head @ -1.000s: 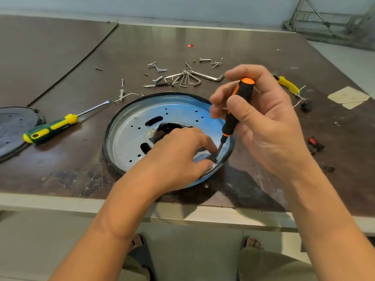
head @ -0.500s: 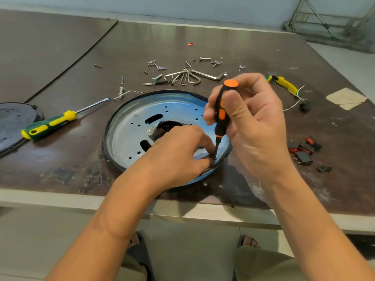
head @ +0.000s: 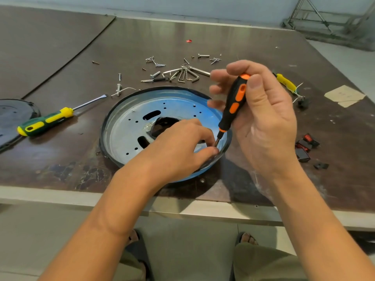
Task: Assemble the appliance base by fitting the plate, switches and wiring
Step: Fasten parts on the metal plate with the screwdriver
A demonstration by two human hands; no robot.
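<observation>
screwdriver tip at the plate's near right rim

the round shiny metal plate with blue film and a black rim (head: pixel 129 126) lies flat on the dark brown table (head: pixel 142 47), close to its near edge, with the open side up. it has small holes, two oval slots and a big hole in the middle.

the right hand (head: pixel 261 118) grasps the black and orange screwdriver (head: pixel 233 106), thumb along the handle and fingers curled loosely behind it. its long axis is steep, leaning a little: the orange cap points up and to the right, the tip points down and to the left and meets the plate beside the near right rim.

the left hand (head: pixel 180 151) rests on the plate, with thumb and forefinger pinched together at the tip. what they hold is too small to tell.

to the left lies a green and yellow flat screwdriver (head: pixel 46 121), blade pointing to the far right. behind the plate are loose silver screws (head: pixel 155 62) and a bunch of hex keys (head: pixel 186 75). to the right, well apart, lie red and black rocker switches (head: pixel 306 146) and a yellow connector with thin wires (head: pixel 285 83).
</observation>
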